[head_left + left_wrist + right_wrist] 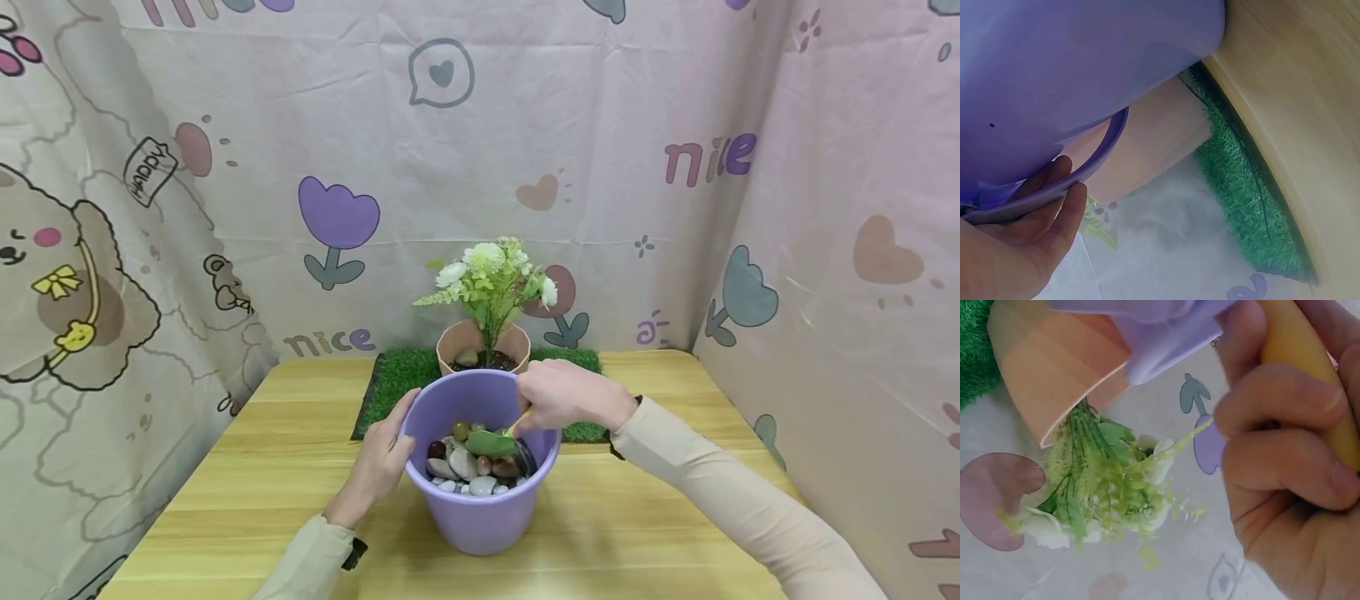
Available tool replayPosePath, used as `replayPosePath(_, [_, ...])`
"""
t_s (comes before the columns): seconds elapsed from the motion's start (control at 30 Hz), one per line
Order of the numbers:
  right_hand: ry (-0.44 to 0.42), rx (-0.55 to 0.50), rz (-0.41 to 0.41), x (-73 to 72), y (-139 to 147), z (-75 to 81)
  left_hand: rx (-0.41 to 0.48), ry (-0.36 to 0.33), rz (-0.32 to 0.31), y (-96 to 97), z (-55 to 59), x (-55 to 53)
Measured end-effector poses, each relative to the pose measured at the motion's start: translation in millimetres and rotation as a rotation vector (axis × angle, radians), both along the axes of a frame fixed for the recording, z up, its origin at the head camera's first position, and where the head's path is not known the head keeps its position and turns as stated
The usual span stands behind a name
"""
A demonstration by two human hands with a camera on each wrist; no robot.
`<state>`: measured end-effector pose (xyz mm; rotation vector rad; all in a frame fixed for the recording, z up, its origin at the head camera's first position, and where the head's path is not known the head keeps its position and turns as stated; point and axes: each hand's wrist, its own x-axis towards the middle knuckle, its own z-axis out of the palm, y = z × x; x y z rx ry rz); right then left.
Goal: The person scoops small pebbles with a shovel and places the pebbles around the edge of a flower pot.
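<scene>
A lilac bucket [483, 523] stands on the table with stones [462, 462] of mixed colours and sizes inside. My left hand [378, 458] grips it at the left side; in the left wrist view the fingers curl round the bucket's curved handle [1110, 142]. Reaching over the right rim, my right hand [562, 396] holds a small garden trowel by its yellow handle [1302, 350]. The trowel's green blade [491, 442] is down inside the bucket, over the stones. Whether stones lie on the blade I cannot tell.
Right behind the bucket stands a pink flowerpot [459, 337] with white flowers [483, 260], dark soil and a stone in it. Under the pot lies a green grass mat [401, 383] on the wooden table [300, 467]. Patterned cloth [480, 142] hangs at the back and both sides.
</scene>
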<state>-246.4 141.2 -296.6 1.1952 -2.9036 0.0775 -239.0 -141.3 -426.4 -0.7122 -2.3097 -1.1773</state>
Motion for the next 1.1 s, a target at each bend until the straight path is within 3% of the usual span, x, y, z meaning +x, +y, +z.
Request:
replayPosePath(0.37, [0.237,0.074,0.048,-1.5,-11.0,-11.8,0.002,0.0,0.001,0.4,-1.4,0.1])
replayPosePath(0.8, [0.374,0.026,0.107,-11.7,0.4,-31.5,0.003,0.005,-0.004,1.2,-0.9,0.6])
replayPosePath(1.1, [0.41,-0.053,0.123,-16.5,10.9,-38.7,0.007,0.01,-0.003,0.3,-0.1,1.1])
